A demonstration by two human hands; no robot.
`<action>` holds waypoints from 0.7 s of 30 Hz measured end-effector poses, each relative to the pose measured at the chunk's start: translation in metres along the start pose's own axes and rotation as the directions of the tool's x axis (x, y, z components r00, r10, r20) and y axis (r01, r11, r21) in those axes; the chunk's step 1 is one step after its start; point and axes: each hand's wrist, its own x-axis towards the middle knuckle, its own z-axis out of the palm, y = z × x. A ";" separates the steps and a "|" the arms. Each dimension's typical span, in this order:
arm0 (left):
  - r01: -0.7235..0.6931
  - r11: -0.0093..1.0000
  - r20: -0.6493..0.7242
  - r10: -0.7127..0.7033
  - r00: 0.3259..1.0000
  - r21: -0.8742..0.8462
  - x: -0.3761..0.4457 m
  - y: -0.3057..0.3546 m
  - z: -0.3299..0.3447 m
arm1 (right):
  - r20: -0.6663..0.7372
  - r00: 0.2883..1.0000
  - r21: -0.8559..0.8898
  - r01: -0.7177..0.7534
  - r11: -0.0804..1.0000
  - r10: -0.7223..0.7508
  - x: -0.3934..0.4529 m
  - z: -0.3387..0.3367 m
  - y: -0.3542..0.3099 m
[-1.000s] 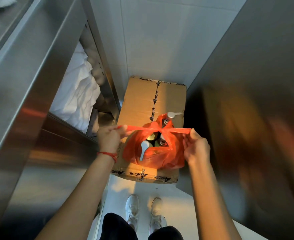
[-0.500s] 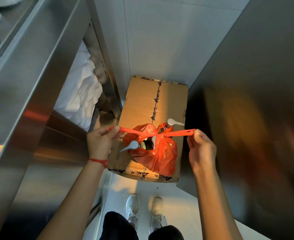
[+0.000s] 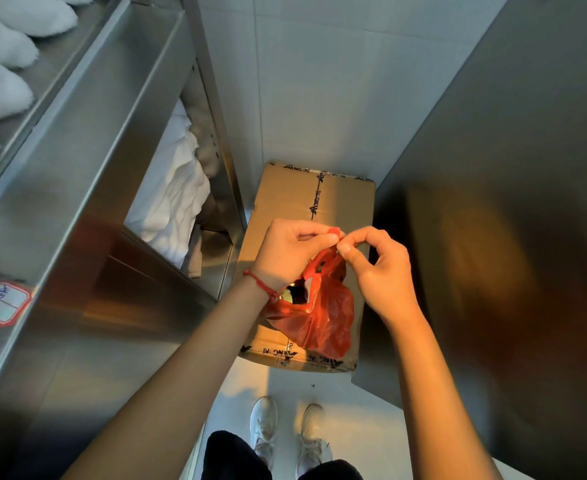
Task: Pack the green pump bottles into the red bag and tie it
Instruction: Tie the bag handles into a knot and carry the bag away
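Starting at the left, white towels (image 3: 1, 64) lie on top of a steel rack (image 3: 87, 188), a red-edged label (image 3: 2, 303) sticks to its front, and white linen (image 3: 174, 206) fills the shelf below. Right of the rack a box (image 3: 305, 202) sits on the floor, and the red bag (image 3: 323, 317) rests on its near end. Through the bag's mouth a bit of a green bottle (image 3: 290, 296) shows; how many are inside cannot be told. The left hand (image 3: 286, 254), a red string (image 3: 260, 285) round its wrist, pinches a red handle end (image 3: 334, 231) between thumb and forefinger above the bag. The right hand (image 3: 380, 271) meets it fingertip to fingertip, its fingers curled and pinching the bag's other handle. White shoes (image 3: 288, 434) stand on the floor below, and a steel panel (image 3: 510, 202) fills the right.
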 end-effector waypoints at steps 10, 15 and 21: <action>0.080 0.996 0.153 -0.074 0.985 -0.033 0.001 -0.011 -0.004 | -0.088 0.995 0.024 0.059 0.998 -0.056 0.003 0.006 0.008; 0.061 0.997 0.060 -0.058 0.996 -0.049 0.000 -0.009 -0.004 | -0.006 0.989 0.347 -0.139 0.928 0.150 -0.001 0.010 0.023; 0.038 0.997 0.016 -0.037 0.999 -0.065 -0.001 -0.009 -0.007 | 0.278 0.947 0.305 -0.249 0.919 0.164 -0.006 0.023 0.026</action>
